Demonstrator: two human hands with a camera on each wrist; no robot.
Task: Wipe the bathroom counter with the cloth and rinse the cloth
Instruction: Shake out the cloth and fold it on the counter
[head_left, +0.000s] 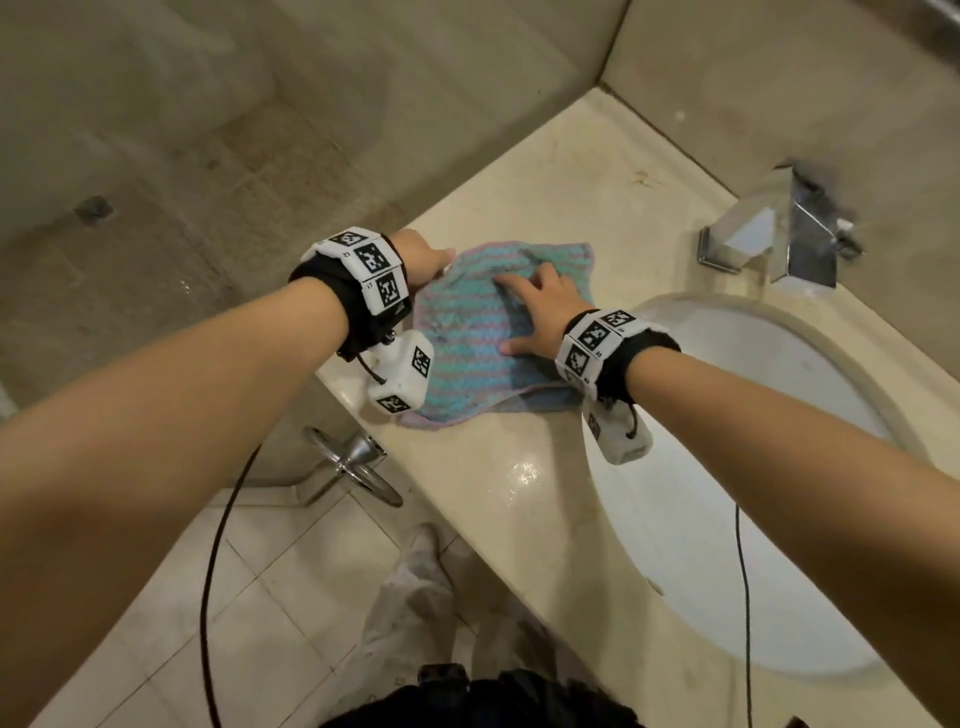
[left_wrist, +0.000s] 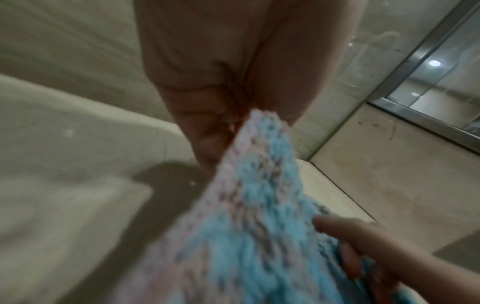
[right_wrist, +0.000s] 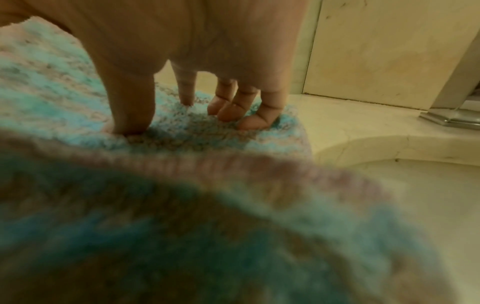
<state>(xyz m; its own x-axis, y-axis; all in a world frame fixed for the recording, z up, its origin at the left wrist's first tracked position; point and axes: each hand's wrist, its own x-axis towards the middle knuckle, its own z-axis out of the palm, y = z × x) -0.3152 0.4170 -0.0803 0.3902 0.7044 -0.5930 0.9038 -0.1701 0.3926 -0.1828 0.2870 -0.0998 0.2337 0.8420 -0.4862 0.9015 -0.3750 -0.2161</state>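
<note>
A blue and pink striped cloth (head_left: 483, 338) lies spread on the beige counter (head_left: 561, 171), left of the sink (head_left: 769, 467). My left hand (head_left: 423, 262) pinches the cloth's far left corner (left_wrist: 262, 131) between thumb and fingers and lifts it slightly. My right hand (head_left: 540, 306) rests on top of the cloth (right_wrist: 182, 127), fingers spread and fingertips (right_wrist: 226, 115) pressing into the pile. In the left wrist view the right hand's finger (left_wrist: 345, 228) lies on the blue cloth (left_wrist: 254, 236).
A chrome faucet (head_left: 779, 234) stands behind the sink at the right. Tiled walls meet at the counter's far corner. A chrome ring holder (head_left: 358, 467) hangs below the counter's front edge. The counter near the sink's left rim shines wet (head_left: 524, 473).
</note>
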